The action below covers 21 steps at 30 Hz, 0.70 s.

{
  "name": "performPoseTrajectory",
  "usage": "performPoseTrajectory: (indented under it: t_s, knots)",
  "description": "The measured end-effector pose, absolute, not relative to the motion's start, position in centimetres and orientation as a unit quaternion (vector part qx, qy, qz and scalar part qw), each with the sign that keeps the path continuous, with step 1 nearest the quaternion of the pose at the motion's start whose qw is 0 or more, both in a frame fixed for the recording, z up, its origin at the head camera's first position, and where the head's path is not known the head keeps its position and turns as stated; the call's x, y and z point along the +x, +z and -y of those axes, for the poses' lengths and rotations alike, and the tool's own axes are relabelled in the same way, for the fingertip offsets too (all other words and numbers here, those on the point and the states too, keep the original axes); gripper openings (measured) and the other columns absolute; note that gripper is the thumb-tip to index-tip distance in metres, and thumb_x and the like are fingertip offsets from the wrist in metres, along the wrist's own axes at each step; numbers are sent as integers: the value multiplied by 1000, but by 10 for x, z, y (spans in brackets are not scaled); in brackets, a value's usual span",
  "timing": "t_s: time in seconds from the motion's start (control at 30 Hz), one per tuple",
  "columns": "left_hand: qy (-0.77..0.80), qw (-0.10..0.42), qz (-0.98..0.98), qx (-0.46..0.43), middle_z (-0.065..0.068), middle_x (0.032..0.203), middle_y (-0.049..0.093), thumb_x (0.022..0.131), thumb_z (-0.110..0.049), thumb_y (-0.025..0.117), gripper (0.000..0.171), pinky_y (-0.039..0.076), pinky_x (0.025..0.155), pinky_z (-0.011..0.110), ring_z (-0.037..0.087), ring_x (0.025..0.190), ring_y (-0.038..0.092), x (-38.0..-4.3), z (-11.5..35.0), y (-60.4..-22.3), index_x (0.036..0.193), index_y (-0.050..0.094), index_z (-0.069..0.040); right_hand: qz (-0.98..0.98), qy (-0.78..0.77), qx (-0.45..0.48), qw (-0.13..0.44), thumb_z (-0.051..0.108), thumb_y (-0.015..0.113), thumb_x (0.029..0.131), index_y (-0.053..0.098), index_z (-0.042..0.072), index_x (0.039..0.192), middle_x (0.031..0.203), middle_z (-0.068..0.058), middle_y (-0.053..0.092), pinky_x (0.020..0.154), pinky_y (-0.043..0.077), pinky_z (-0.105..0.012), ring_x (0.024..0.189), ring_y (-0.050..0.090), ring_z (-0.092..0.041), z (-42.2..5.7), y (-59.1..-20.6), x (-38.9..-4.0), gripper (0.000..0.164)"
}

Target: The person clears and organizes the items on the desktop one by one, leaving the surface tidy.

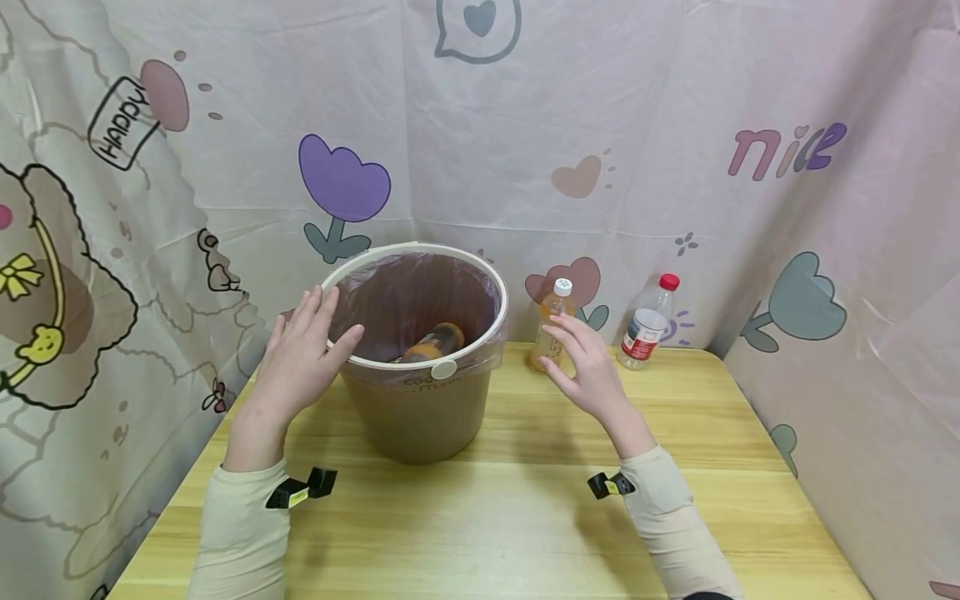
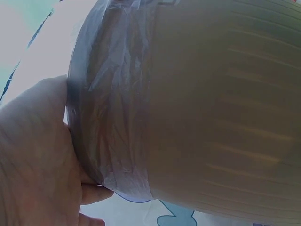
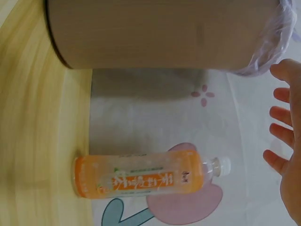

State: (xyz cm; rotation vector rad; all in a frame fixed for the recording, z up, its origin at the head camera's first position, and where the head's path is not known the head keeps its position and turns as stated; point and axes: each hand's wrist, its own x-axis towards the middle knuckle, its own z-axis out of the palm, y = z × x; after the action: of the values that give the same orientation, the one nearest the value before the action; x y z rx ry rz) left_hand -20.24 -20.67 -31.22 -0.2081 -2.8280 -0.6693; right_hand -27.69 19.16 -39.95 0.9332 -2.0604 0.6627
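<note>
A brown trash bin [image 1: 420, 425] with a pale rim and a clear plastic liner [image 2: 124, 94] stands on the table. Inside it lies a bottle with orange and dark parts [image 1: 442, 337]. My left hand [image 1: 300, 358] is at the bin's left rim, fingers extended and thumb apart; in the left wrist view it meets the lined rim. To the right of the bin, my right hand [image 1: 588, 371] hovers with loosely spread fingers and holds nothing. It overlaps an upright orange-labelled bottle with a white cap [image 3: 141, 174] in the head view.
A clear bottle with a red cap [image 1: 647, 329] stands upright at the table's back edge, right of the orange-labelled one. The wooden table [image 1: 465, 533] meets a printed cloth backdrop [image 1: 480, 150] behind and at both sides.
</note>
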Motion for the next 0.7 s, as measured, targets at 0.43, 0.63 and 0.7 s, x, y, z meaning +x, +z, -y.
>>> performPoseTrajectory:
  t_s: [0.43,0.63,0.7]
  knots:
    - [-201,111,970,-82,24,162,9,99,-62,30,82,2,114,72,41,151,5,-202,207,-307,156,14,-5,838,259,291,382,22,69,86,62,2,124,127,-20,61,100,43,-54,120,55,-35,-203,-414,-294,44]
    - [-188,102,973,-81,24,162,10,99,-62,29,83,1,114,72,42,151,6,-203,208,-305,156,16,-4,855,250,257,375,22,71,85,62,2,124,128,-18,61,98,44,-55,119,56,-36,-208,-418,-303,44]
    - [-186,102,974,-82,24,162,10,99,-62,29,83,1,114,72,42,151,6,-203,207,-305,156,16,-4,862,244,243,371,23,71,85,62,3,124,128,-18,61,96,45,-57,119,56,-37,-210,-419,-305,45]
